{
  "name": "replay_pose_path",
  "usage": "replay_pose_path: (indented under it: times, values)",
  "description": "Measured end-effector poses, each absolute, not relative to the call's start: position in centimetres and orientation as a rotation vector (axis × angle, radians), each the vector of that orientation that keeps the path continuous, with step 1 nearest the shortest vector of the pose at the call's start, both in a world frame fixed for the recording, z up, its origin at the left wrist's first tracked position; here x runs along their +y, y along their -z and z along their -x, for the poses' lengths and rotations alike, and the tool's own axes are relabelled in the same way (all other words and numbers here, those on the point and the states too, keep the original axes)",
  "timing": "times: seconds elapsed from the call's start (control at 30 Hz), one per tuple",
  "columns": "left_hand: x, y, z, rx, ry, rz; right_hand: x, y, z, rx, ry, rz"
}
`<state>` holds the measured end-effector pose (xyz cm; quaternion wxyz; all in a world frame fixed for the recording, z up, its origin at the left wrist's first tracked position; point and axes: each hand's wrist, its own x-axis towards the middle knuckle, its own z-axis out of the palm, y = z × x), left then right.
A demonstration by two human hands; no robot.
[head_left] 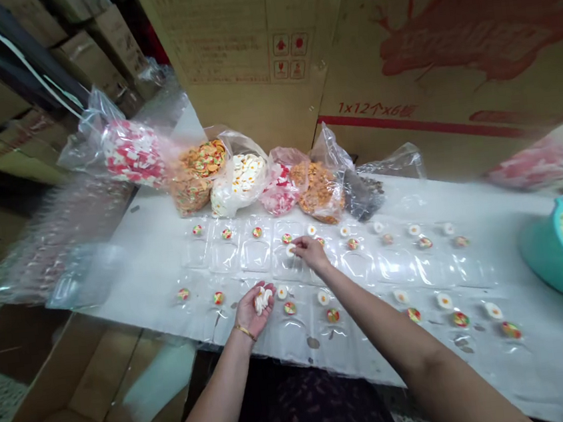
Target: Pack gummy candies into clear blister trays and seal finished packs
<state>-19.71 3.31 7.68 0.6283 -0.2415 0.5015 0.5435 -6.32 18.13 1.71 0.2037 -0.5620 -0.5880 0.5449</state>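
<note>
My left hand (254, 311) is turned palm up near the table's front edge, its fingers curled around several white fried-egg-shaped candies (263, 300). Over the back row of clear plastic trays (256, 256), my right hand (310, 251) pinches one fried-egg-shaped candy (291, 250) between thumb and fingertips. Just behind it, a round red, green and yellow candy (286, 238) lies in a tray. Both rows of trays hold such round candies, and many also carry a white one with an orange centre, such as the egg candy (323, 297) in the front row.
Behind the trays stand open bags: white egg candies (247, 173), round colourful candies (203, 159), pink-and-white pieces (279, 188) and orange pieces (317, 190). A teal basin (543, 264) sits at the right. Large cartons (260, 106) rise behind; an open carton (88, 386) lies below left.
</note>
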Motion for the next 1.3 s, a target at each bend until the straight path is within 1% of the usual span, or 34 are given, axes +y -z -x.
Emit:
replay_pose_path:
  times: [0.1, 0.23, 0.4, 0.53, 0.6, 0.67, 0.77, 0.83, 0.9, 0.97, 1.1, 1.17, 1.3]
  values:
    - [2.0, -8.0, 22.4, 1.067, -1.261, 0.598, 22.0, -0.5, 7.7, -1.757, -1.298, 1.684]
    - [0.6, -8.5, 25.6, 1.059, -1.293, 0.581, 24.3, 0.2, 10.9, -1.873, -1.175, 1.773]
    - [0.3, -8.6, 28.3, 1.073, -1.298, 0.562, 24.2, 0.2, 12.5, -2.074, -0.980, 1.832]
    - [1.5, -8.5, 28.9, 1.028, -1.319, 0.532, 23.6, -0.5, 12.0, -2.350, -0.801, 1.775]
    - [2.5, -8.5, 29.0, 0.997, -1.322, 0.506, 22.7, -1.1, 12.2, -2.361, -0.771, 1.733]
    - [3.4, -8.4, 29.1, 0.965, -1.314, 0.472, 21.1, -2.1, 12.9, -2.315, -0.896, 1.596]
    - [4.3, -7.9, 29.2, 0.957, -1.286, 0.416, 17.6, -3.7, 14.6, -2.227, -1.438, 1.146]
    - [4.5, -7.5, 29.1, 0.972, -1.270, 0.366, 15.4, -4.5, 15.7, -2.148, -1.693, 0.921]
    - [4.6, -7.2, 28.9, 0.987, -1.259, 0.308, 13.9, -4.7, 16.5, -2.051, -1.729, 0.959]
    - [4.5, -7.0, 28.7, 1.013, -1.235, 0.259, 13.3, -4.4, 16.9, -1.914, -1.742, 1.124]
    - [4.4, -7.0, 29.1, 1.074, -1.226, 0.269, 14.8, -2.7, 17.1, -1.746, -1.822, 1.252]
    - [4.0, -7.3, 29.8, 1.086, -1.262, 0.321, 17.1, -1.6, 17.4, -1.752, -1.669, 1.344]
    - [2.5, -7.7, 31.7, 1.155, -1.318, 0.456, 22.8, 0.0, 18.6, -2.057, -1.162, 1.521]
